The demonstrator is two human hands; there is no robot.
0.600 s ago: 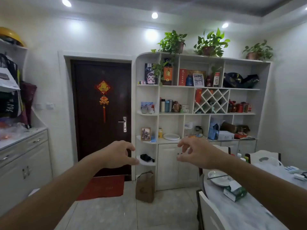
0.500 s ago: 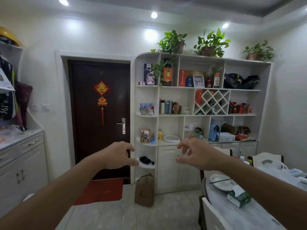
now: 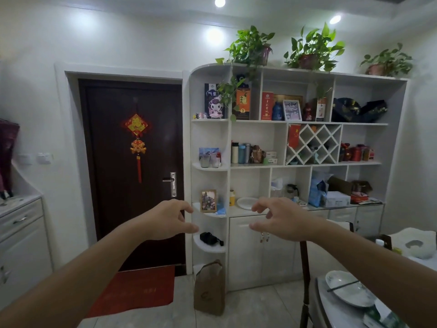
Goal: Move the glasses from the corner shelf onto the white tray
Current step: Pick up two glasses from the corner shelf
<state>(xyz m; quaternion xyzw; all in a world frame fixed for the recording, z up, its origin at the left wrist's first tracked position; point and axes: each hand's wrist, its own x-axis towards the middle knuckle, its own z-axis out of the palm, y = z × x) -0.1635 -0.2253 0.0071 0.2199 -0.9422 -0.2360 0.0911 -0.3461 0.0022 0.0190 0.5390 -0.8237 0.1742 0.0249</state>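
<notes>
— Where are the glasses [image 3: 210, 160] kept?
— On the rounded corner shelf [image 3: 208, 167], right of the dark door [image 3: 132, 171].
— Is anything held?
— No. The left hand [image 3: 169, 221] and right hand [image 3: 281, 220] are spread wide.

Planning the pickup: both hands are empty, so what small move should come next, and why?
Probably step closer and raise both open hands toward the two clear drinking glasses on the rounded white corner shelf; they stand above the hands, untouched.
</notes>
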